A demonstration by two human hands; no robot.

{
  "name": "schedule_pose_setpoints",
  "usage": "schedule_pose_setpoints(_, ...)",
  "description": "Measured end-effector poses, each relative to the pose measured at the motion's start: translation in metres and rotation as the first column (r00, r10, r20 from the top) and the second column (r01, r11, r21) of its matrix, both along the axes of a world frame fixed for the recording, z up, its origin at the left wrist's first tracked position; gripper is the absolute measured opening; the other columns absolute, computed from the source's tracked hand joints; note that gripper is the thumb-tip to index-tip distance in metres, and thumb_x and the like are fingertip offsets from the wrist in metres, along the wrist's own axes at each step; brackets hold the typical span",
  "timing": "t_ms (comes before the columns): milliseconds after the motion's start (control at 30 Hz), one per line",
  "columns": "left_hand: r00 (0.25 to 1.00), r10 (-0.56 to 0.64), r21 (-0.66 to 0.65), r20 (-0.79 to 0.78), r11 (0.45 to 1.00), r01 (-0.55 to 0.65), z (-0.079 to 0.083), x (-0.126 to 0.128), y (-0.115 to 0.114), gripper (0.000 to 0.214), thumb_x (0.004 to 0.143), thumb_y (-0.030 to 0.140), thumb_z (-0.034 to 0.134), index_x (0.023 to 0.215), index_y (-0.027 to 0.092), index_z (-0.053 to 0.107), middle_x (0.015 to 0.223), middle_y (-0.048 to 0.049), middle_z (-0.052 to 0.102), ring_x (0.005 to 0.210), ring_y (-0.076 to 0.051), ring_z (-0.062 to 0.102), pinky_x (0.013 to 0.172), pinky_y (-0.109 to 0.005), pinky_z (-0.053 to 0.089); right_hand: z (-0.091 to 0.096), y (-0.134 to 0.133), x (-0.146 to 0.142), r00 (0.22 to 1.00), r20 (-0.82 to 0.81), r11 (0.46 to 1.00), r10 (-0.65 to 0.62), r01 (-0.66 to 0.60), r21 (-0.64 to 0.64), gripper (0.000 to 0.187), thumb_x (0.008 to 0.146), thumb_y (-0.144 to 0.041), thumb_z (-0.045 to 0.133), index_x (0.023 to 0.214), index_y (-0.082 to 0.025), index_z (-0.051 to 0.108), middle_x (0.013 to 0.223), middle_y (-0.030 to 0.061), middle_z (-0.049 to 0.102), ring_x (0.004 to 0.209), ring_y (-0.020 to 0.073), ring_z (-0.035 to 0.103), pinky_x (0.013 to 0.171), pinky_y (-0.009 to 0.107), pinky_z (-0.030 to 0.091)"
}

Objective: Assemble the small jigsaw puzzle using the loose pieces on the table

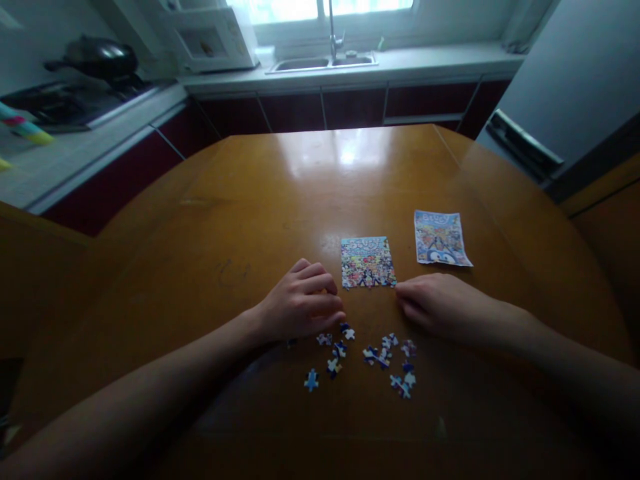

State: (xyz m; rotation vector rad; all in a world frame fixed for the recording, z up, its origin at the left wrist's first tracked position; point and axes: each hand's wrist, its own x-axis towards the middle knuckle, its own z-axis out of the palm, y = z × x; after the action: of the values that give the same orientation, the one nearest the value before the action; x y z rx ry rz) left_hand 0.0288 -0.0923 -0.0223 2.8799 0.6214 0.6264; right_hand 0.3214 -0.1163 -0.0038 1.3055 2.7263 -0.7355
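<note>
the puzzle (369,263) could be skewed if its corner is nudged by the right hand (434,303), held apart from the left hand (304,300), either's grip unclear.

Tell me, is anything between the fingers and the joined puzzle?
Nothing visible is. The right fingers are at the near right corner of the joined puzzle; the left fingers are just off its near left corner. The loose pieces lie on the near side.

Bright window (285,9) above dark red cabinets (293,111)
</note>
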Motion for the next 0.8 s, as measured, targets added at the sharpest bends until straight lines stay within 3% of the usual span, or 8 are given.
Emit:
schedule_pose_setpoints(200,1.000,0.011,-0.024,-0.001,1.000,-0.011,-0.003,-0.002,0.003,0.004,0.087,0.030,0.064,0.087,0.028,0.068,0.082,0.0003,0.066,0.079,-0.017,0.055,0.074,-0.035,0.034,0.001,-0.002,-0.001,1.000,-0.027,1.000,-0.006,0.006,0.013,0.018,0.090,-0.021,0.047,0.076,-0.019,0.059,0.080,0.0078,0.069,0.073,0.0183,0.063,0.063,0.029,0.041)
schedule_pose_setpoints(367,1.000,0.011,-0.023,-0.006,1.000,-0.011,-0.005,-0.003,0.004,0.005,0.088,0.029,0.063,0.086,0.028,0.068,0.082,-0.0002,0.066,0.079,-0.017,0.055,0.074,-0.035,0.034,0.004,-0.010,-0.005,0.998,-0.055,0.995,-0.006,0.012,0.100,0.017,0.091,-0.020,0.051,0.076,-0.019,0.059,0.078,0.0050,0.064,0.068,0.0154,0.056,0.061,0.028,0.038)
schedule_pose_setpoints(533,1.000,0.013,-0.022,0.009,1.000,-0.013,-0.004,-0.002,0.004,0.007,0.089,0.028,0.062,0.085,0.026,0.067,0.082,-0.0002,0.066,0.079,-0.016,0.055,0.074,-0.035,0.034,0.005,-0.016,-0.010,0.937,-0.237,0.964,0.258,-0.266,-0.002,0.013,0.093,-0.017,0.054,0.092,-0.021,0.066,0.093,0.0040,0.062,0.081,0.0145,0.055,0.071,0.027,0.041)
schedule_pose_setpoints(600,1.000,0.017,-0.020,0.015,1.000,-0.016,-0.004,-0.002,0.004,0.009,0.090,0.028,0.061,0.084,0.026,0.067,0.082,0.0000,0.066,0.078,-0.016,0.055,0.074,-0.035,0.034,0.003,-0.017,-0.012,0.924,-0.239,0.951,0.299,-0.310,-0.009,0.015,0.094,-0.017,0.053,0.092,-0.021,0.067,0.091,0.0035,0.061,0.080,0.0145,0.055,0.071,0.027,0.042)
schedule_pose_setpoints(700,1.000,0.022,-0.018,0.014,1.000,-0.022,-0.005,-0.002,0.004,0.011,0.090,0.028,0.060,0.082,0.026,0.067,0.082,0.0002,0.066,0.079,-0.016,0.055,0.075,-0.035,0.034,0.000,-0.017,-0.016,0.940,-0.209,0.960,0.270,-0.278,-0.011,0.014,0.093,-0.018,0.055,0.085,-0.019,0.066,0.086,0.0029,0.062,0.077,0.0141,0.055,0.070,0.027,0.042)
schedule_pose_setpoints(800,1.000,0.030,-0.019,0.008,0.999,-0.030,-0.007,-0.003,0.005,0.011,0.090,0.028,0.060,0.082,0.026,0.067,0.082,0.0001,0.065,0.079,-0.016,0.055,0.075,-0.035,0.035,-0.001,-0.016,-0.018,0.979,-0.134,0.987,0.156,-0.159,-0.014,0.012,0.088,-0.026,0.065,0.080,-0.018,0.063,0.083,0.0031,0.064,0.076,0.0157,0.057,0.068,0.028,0.042)
